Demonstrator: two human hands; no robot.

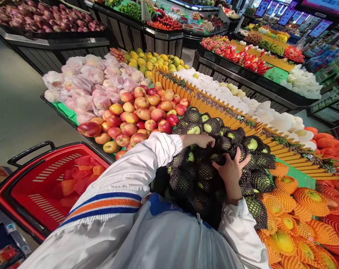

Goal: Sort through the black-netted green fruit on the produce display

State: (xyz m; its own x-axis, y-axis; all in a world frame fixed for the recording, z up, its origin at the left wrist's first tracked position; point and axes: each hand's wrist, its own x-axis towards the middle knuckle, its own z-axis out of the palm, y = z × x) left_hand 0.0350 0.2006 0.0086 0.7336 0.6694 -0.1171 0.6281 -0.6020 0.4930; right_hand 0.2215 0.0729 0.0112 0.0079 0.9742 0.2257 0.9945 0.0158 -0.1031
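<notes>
Green fruits in black mesh sleeves [207,170] lie heaped before me, partly in my shadow. My left hand [204,141] reaches over the heap with its fingers curled down among the sleeves; whatever they grip is hidden. Close by on the right, my right hand [231,170] rests on the pile, thumb and fingers spread wide. A dark sleeved fruit [223,144] lies between the two hands, near the left fingertips. Both hands come out of white sleeves.
Red-yellow apples [142,112] and bagged fruit [85,84] lie to the left. Orange-netted fruit [287,224] is at right. A yellow picket divider [228,112] runs behind the heap. A red basket [20,201] holding netted fruit stands at lower left.
</notes>
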